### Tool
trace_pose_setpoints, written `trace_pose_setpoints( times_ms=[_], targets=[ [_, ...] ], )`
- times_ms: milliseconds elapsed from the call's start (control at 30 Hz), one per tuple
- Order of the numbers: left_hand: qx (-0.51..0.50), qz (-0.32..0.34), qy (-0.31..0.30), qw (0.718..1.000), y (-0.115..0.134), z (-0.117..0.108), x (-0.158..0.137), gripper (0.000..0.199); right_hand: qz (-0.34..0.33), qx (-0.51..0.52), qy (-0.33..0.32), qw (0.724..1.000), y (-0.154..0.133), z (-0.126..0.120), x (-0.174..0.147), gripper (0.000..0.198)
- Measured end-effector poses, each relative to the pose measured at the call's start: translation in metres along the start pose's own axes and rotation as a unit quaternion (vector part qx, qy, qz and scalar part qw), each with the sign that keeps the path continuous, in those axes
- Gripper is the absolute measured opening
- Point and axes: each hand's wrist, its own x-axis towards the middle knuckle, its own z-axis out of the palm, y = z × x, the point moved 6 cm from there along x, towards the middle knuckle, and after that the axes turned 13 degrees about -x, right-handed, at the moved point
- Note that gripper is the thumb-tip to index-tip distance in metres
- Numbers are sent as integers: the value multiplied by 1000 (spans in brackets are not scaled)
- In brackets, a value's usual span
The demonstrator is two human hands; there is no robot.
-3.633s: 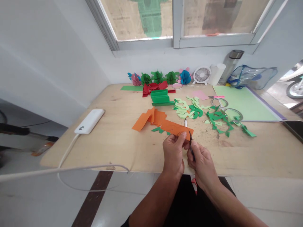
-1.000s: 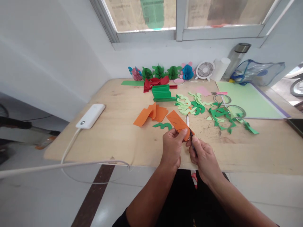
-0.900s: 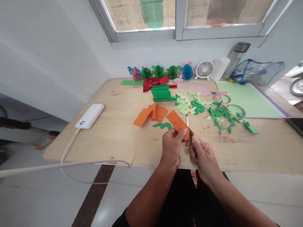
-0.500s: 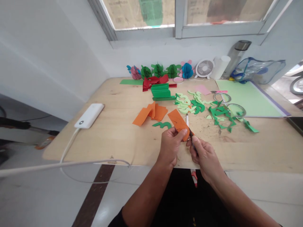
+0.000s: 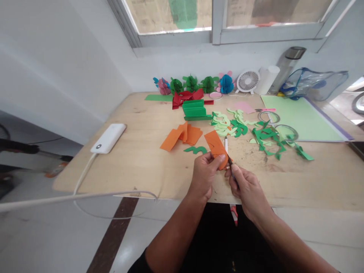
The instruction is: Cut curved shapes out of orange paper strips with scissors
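My left hand (image 5: 203, 173) pinches the near end of a folded orange paper piece (image 5: 215, 145) above the front edge of the wooden table (image 5: 142, 167). My right hand (image 5: 245, 186) grips small scissors (image 5: 231, 167), whose dark blades meet the paper's right edge beside my left thumb. A white pen (image 5: 226, 144) lies just behind the paper. A curved green cut-out (image 5: 195, 149) rests to the left of it.
Orange sheets (image 5: 182, 135), a green folded stack (image 5: 194, 110) and green scraps (image 5: 267, 140) litter the middle. A white power bank (image 5: 108, 138) with its cable lies left. Paper ornaments (image 5: 190, 84), a small fan (image 5: 247, 81), a bottle (image 5: 290, 66) and a light-green mat (image 5: 301, 119) stand behind.
The orange piece has been turned in my left hand, from lying wide to pointing away from me. Both hands stay together at the table's front edge.
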Motion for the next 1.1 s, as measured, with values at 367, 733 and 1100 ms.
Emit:
trace_pose_setpoints(
  times_ms=[367,733,1100],
  targets=[
    [21,-6,-15,1000,-1,-1,1,14,-4,-17,-19,1000,-4,-2,2,46],
    [-4,-14,-2,1000,-1,-1,0,14,3,-22,-18,1000,-1,-3,1,44],
    [2,-13,-22,1000,1,2,-2,15,-6,-39,-17,999,-6,-1,2,45]
  ],
)
